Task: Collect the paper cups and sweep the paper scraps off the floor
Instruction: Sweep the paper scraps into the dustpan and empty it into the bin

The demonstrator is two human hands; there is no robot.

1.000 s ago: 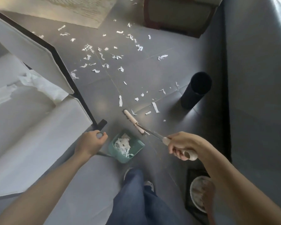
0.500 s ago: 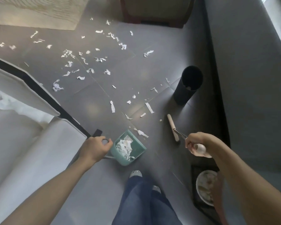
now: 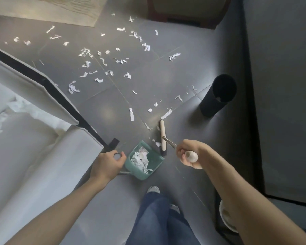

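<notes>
Paper scraps (image 3: 102,59) litter the grey tile floor (image 3: 166,76) from mid-scene to far, some already in the green dustpan (image 3: 143,160) near the feet; no paper cups visible. Sweeping step: right hand (image 3: 189,153) wraps the broom handle, broom head (image 3: 162,135) just right of the pan mouth, left hand (image 3: 108,162) grips the pan handle. Next, likely: draw the small scraps beside the head left into the pan, then reach farther out.

Lighting: dim, cool daylight. Soft sheen on grey floor tiles (image 3: 108,110). Wide-angle bending at edges; slight overall softness.
</notes>
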